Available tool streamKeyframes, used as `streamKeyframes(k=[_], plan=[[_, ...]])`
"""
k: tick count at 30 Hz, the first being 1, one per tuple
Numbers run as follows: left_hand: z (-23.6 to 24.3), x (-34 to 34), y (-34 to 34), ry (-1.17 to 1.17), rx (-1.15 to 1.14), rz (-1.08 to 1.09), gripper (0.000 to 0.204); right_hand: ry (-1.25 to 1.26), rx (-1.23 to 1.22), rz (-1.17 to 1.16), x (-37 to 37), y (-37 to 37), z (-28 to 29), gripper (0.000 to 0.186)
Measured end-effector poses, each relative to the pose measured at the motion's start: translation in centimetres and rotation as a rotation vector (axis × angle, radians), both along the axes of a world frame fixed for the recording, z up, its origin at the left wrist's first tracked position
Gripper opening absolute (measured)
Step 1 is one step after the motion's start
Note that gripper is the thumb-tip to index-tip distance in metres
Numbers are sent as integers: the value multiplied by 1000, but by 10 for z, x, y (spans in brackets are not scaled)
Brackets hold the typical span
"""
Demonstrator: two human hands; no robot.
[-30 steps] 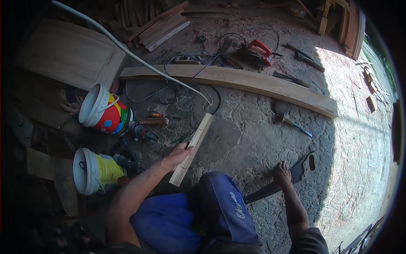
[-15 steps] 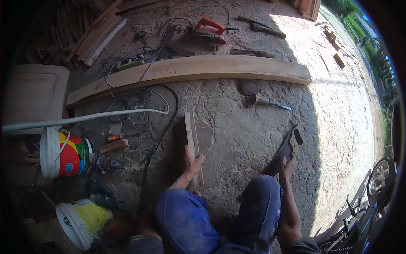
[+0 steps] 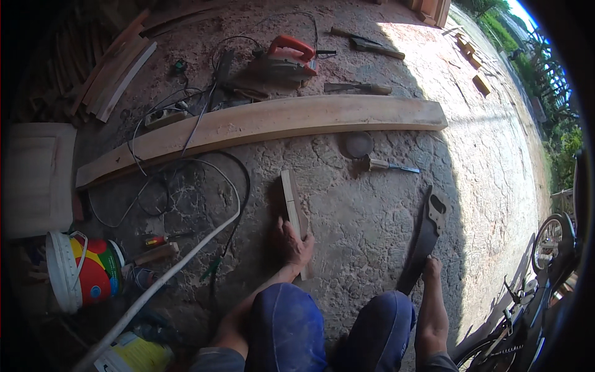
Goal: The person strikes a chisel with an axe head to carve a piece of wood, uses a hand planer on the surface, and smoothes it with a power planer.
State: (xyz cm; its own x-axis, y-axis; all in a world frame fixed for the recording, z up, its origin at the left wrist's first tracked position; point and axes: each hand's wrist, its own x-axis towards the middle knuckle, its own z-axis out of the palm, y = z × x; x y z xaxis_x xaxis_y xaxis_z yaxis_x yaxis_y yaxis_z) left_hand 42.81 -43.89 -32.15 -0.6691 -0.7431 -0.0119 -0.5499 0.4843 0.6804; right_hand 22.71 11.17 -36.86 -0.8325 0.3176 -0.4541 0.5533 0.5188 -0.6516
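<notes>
A short wooden block [image 3: 292, 201] with a pencil line across it stands on the concrete in front of my knees. My left hand [image 3: 299, 248] is closed around its near half, fingers and thumb on either side. To the right is a hand saw [image 3: 423, 243] with a dark blade and a pale handle that has a grip hole. Its handle points away from me, and the blade's lower end runs behind my right knee. Closed at the blade's right edge is my right hand [image 3: 432, 266]; its fingertips are mostly hidden.
A long curved beam [image 3: 279, 121] lies across the floor ahead. A chisel [image 3: 395, 165] and round disc [image 3: 358, 146] lie before it, a red circular saw [image 3: 288, 57] behind. Cables and a white hose [image 3: 186, 255] cross the left, near a paint bucket [image 3: 83, 271]. A motorcycle [image 3: 533, 310] stands right.
My left hand has wrapped further around the block, which is turned slightly. The saw has swung more upright, and my right hand has gone from spread fingers to closed. The white hose now slants nearer.
</notes>
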Motion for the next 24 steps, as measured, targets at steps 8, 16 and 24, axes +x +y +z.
streamKeyframes(k=[8, 16, 24], plan=[[28, -1, -14, -171, -57, 44, 70, 11, 518, 473, -107, -125, 26, 42], [49, -20, -71, -85, 462, -197, 114, 702, 335, 1114, -277, -454, 161, 30], [26, -32, -63, -370, 252, -387, 112, 563, 482, 1156, -469, -543, 45, 53]])
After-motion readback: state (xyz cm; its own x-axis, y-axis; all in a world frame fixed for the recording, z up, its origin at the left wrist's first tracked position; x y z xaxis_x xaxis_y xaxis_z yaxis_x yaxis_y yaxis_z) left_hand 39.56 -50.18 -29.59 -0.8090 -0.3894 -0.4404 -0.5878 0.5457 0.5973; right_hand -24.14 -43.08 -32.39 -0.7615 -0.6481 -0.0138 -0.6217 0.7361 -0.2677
